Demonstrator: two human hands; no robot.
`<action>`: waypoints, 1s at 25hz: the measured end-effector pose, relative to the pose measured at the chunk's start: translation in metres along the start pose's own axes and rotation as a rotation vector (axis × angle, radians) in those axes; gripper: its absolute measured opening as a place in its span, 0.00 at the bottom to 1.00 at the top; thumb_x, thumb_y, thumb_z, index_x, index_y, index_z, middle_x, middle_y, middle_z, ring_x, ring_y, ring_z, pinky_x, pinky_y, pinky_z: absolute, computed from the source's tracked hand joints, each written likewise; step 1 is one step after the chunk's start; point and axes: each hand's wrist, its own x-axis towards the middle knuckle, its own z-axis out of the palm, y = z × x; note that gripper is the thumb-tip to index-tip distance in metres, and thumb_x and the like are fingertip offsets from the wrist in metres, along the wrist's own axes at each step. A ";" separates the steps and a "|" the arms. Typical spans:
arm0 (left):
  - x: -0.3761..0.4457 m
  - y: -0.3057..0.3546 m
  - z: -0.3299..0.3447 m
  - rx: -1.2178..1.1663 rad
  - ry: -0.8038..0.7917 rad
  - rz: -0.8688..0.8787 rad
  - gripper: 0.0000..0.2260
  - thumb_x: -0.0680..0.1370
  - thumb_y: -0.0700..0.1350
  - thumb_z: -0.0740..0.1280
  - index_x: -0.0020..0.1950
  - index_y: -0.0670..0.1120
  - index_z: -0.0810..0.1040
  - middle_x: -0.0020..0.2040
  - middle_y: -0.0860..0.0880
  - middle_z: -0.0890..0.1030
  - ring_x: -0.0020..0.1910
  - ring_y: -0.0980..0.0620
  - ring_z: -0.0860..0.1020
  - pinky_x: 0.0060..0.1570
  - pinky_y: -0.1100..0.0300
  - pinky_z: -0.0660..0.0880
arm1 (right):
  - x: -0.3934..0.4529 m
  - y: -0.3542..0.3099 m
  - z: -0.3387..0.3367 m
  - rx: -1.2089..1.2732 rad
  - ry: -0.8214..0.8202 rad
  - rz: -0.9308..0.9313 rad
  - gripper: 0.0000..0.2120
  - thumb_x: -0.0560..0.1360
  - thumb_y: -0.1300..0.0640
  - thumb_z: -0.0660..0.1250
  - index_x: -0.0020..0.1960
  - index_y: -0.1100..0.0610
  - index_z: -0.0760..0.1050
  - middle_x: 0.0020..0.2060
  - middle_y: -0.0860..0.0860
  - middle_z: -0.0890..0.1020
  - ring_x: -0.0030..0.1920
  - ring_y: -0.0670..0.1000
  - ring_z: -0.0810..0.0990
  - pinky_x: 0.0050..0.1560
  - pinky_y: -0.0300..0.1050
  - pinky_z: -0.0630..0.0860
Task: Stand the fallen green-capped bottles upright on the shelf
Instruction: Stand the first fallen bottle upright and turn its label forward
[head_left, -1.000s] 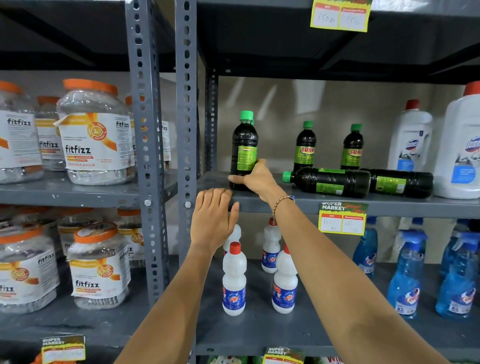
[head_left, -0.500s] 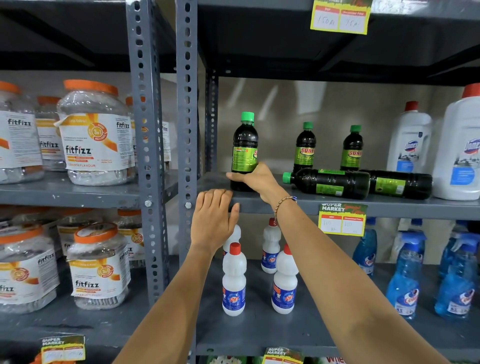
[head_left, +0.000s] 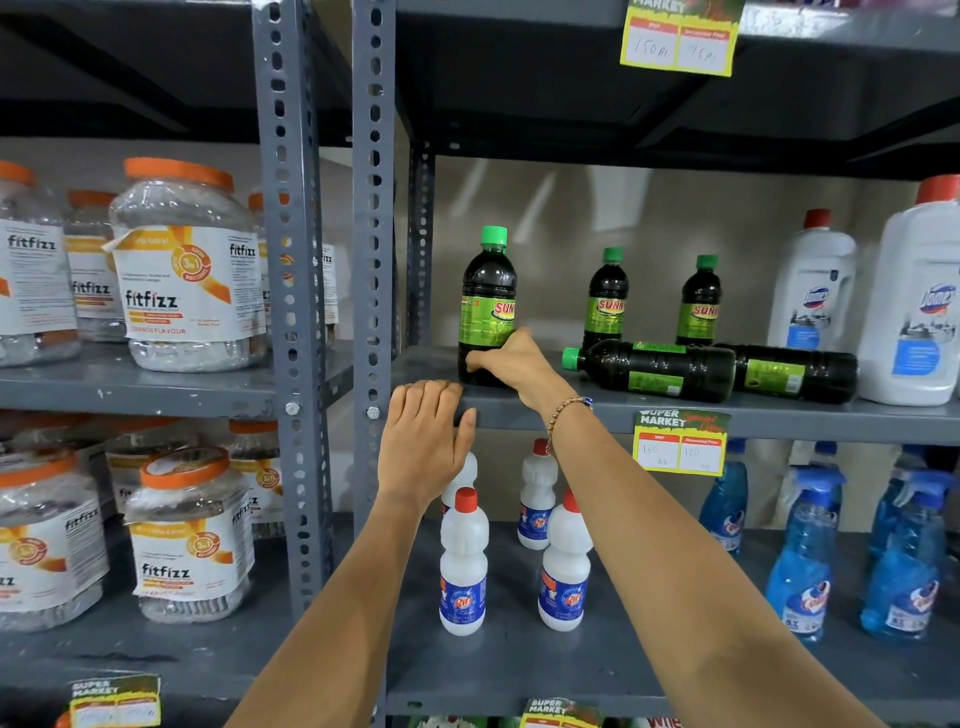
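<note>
On the grey shelf (head_left: 675, 410), the right hand (head_left: 511, 364) has its fingers (head_left: 480, 361) wrapped round the base of an upright bottle (head_left: 487, 306), while the left hand (head_left: 423, 441) rests flat and open on the edge, and two fallen bottles (head_left: 654, 368) lie lengthwise just rightward, nearest the right hand.

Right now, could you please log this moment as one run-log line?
right hand: gripping upright bottle | left hand: on shelf edge | fallen bottles: two
</note>
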 end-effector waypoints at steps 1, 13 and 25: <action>0.000 0.000 0.000 0.000 0.001 -0.001 0.17 0.80 0.52 0.55 0.55 0.41 0.77 0.51 0.44 0.81 0.50 0.44 0.77 0.57 0.52 0.66 | 0.001 0.000 0.001 -0.016 0.017 -0.002 0.39 0.58 0.55 0.80 0.64 0.62 0.66 0.54 0.55 0.78 0.57 0.54 0.78 0.51 0.45 0.77; 0.000 0.000 0.000 -0.012 0.025 0.006 0.17 0.80 0.51 0.56 0.55 0.41 0.77 0.50 0.44 0.81 0.49 0.44 0.77 0.56 0.52 0.67 | -0.010 -0.001 0.003 -0.191 0.098 -0.044 0.45 0.59 0.48 0.81 0.66 0.62 0.63 0.62 0.57 0.75 0.64 0.58 0.74 0.64 0.54 0.74; 0.002 0.004 -0.007 -0.050 -0.015 -0.023 0.16 0.80 0.52 0.55 0.51 0.42 0.76 0.47 0.45 0.79 0.46 0.45 0.76 0.52 0.53 0.68 | -0.016 -0.001 -0.001 -0.283 0.104 -0.069 0.48 0.61 0.43 0.79 0.69 0.64 0.61 0.66 0.59 0.69 0.67 0.58 0.70 0.67 0.54 0.71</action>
